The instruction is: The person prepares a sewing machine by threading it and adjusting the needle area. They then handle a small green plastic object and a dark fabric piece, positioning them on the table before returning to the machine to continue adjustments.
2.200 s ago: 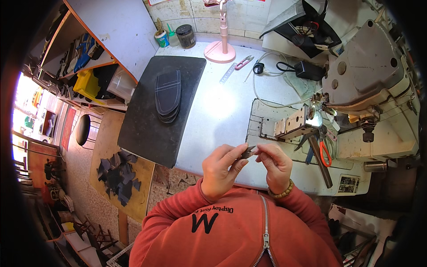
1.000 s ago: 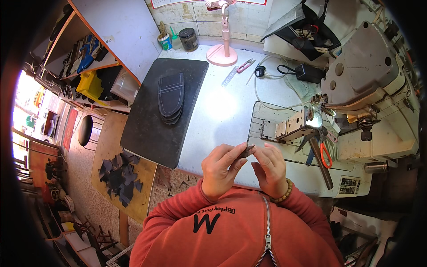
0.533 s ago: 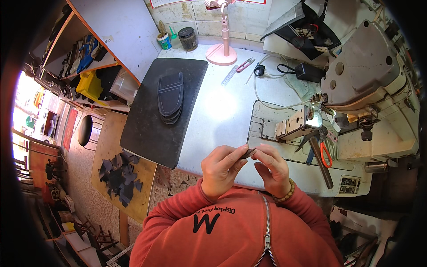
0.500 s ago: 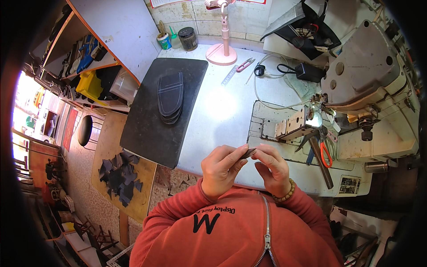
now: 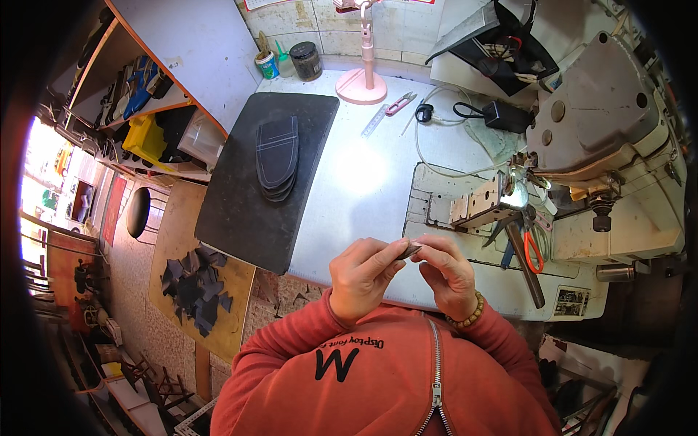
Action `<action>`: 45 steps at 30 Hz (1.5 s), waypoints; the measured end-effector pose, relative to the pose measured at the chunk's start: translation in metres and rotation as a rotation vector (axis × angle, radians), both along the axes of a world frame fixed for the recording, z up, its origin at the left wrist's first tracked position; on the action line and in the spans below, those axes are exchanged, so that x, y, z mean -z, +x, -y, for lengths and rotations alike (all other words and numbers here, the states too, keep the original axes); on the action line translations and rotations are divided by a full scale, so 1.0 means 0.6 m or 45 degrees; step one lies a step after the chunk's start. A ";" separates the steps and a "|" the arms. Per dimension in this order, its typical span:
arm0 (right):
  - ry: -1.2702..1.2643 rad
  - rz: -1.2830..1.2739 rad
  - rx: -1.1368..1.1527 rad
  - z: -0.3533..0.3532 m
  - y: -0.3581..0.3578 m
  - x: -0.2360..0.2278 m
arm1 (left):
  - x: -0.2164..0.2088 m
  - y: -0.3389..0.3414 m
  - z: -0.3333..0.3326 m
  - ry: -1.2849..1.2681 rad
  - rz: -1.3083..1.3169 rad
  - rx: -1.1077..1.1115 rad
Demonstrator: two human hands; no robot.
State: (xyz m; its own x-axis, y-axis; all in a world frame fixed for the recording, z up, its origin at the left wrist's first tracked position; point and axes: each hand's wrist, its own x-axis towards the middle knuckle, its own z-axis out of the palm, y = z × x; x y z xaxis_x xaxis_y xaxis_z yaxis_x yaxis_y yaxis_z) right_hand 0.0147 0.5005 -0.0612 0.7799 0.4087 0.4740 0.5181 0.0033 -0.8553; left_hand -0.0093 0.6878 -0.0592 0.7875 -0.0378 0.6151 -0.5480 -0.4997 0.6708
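Note:
My left hand point(image 5: 361, 275) is closed in a pinch on a small dark piece point(image 5: 410, 251), perhaps leather or cloth; its exact kind is too small to tell. From the other side, the thumb and fingers of my right hand point(image 5: 448, 273) close on the same piece. Both hands are held in front of my chest, above the near edge of the white worktable point(image 5: 342, 218). Farther left, a stack of dark rounded pieces with pale stitching point(image 5: 277, 154) lies on a black mat point(image 5: 233, 211).
At right stands a sewing machine point(image 5: 592, 116), with a hammer point(image 5: 525, 265) and orange-handled scissors point(image 5: 534, 251) beside it. A pink lamp stand point(image 5: 361, 86), thread snips point(image 5: 401, 104) and a clear ruler point(image 5: 374, 121) are at the back. Dark scraps point(image 5: 196, 287) lie on a lower board.
My right hand has shifted very slightly to the right, its fingers still at the small dark piece. The left hand stays nearly in place, and the table things are unchanged.

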 end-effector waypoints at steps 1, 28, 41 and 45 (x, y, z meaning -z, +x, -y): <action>0.033 -0.010 -0.018 -0.001 0.000 0.000 | 0.000 -0.001 -0.001 0.002 -0.019 0.017; 1.190 -1.257 -0.526 -0.009 0.011 0.007 | 0.010 -0.022 0.017 -0.069 -0.163 0.028; 1.220 -1.260 -0.486 -0.011 0.012 0.012 | 0.011 -0.023 0.016 -0.078 -0.190 0.026; 1.101 -1.192 -0.310 -0.017 0.012 0.006 | 0.013 -0.024 0.012 -0.090 -0.206 0.026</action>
